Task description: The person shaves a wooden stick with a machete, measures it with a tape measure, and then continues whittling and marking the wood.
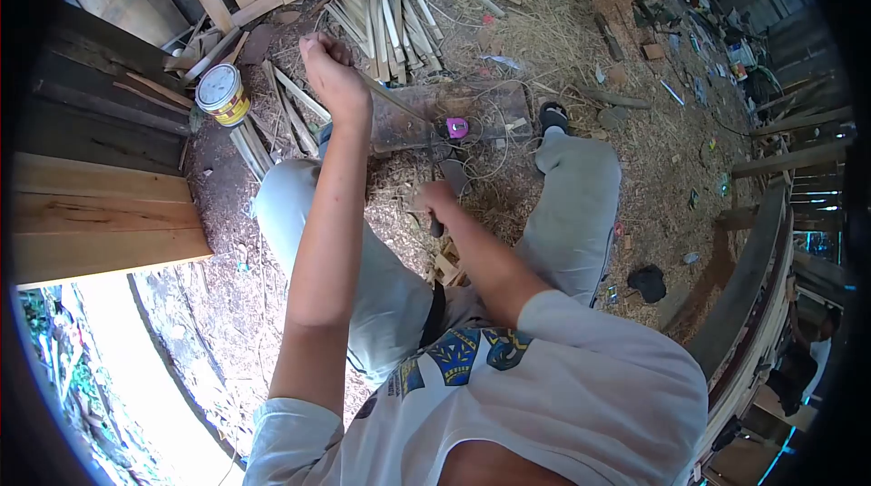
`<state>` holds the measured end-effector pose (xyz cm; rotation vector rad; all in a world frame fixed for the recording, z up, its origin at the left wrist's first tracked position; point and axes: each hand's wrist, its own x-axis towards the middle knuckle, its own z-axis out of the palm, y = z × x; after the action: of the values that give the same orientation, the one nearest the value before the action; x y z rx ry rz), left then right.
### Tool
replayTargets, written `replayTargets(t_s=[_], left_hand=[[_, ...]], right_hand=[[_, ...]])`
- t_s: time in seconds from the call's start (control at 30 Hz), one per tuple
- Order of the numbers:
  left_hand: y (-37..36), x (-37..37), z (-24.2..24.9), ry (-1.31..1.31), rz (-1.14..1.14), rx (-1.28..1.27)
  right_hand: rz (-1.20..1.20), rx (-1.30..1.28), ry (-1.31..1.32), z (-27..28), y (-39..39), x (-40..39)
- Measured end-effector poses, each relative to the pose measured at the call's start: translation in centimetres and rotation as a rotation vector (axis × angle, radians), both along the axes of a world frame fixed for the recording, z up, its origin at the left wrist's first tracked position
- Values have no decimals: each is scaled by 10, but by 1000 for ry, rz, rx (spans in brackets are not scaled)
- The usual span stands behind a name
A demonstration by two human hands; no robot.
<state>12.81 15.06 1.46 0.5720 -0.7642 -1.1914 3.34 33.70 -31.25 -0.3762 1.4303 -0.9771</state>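
Note:
I sit on the ground with my legs apart. My left hand (332,74) is raised and closed around the top end of a thin bamboo strip (396,100), which slants down to the right toward a flat wooden block (485,109). Lower down, between my knees, my right hand (435,199) grips a dark-handled knife (437,228); its grey blade seems to point up toward the strip. A small magenta object (456,127) lies on the block.
A bundle of split bamboo sticks (386,19) lies beyond the block. A labelled tin can (222,94) stands at the left near loose sticks. Stacked wooden planks (100,214) are at my left. Shavings cover the ground. A curved timber rail (753,277) runs along the right.

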Motion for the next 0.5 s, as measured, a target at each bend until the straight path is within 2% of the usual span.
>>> replayTargets(t_s=[0.03,0.07,0.1,0.13,0.17,0.2,0.27,0.3,0.37,0.4,0.47,0.5], left_hand=[[1,0,3,-25,-16,-6],[3,-1,5,-33,-23,-11],[1,-2,4,-25,-30,-9],[-2,-4,4,-9,-30,-4],[-4,-4,2,-25,-38,-18],[-1,-5,1,-19,-32,-3],[-8,-7,6,-45,-33,-49],[-13,-9,7,-32,-10,-39],[-18,-12,7,-31,-11,-30],[-18,-14,7,-33,-23,-27],[-21,-18,7,-60,-18,-23],[-23,-20,8,-63,-4,-49]], right_hand=[[-82,254,154,-5,-13,1],[-88,249,145,-10,-11,2],[-39,245,280,14,-5,3],[16,242,423,12,2,-2],[160,244,692,-19,11,-11],[169,257,697,-15,20,-15],[77,340,349,-6,20,-20],[80,341,350,7,18,-15],[70,290,512,30,17,-1],[76,295,513,19,12,-1],[-81,305,149,-13,-5,-4],[-80,304,147,-5,-10,-1]])
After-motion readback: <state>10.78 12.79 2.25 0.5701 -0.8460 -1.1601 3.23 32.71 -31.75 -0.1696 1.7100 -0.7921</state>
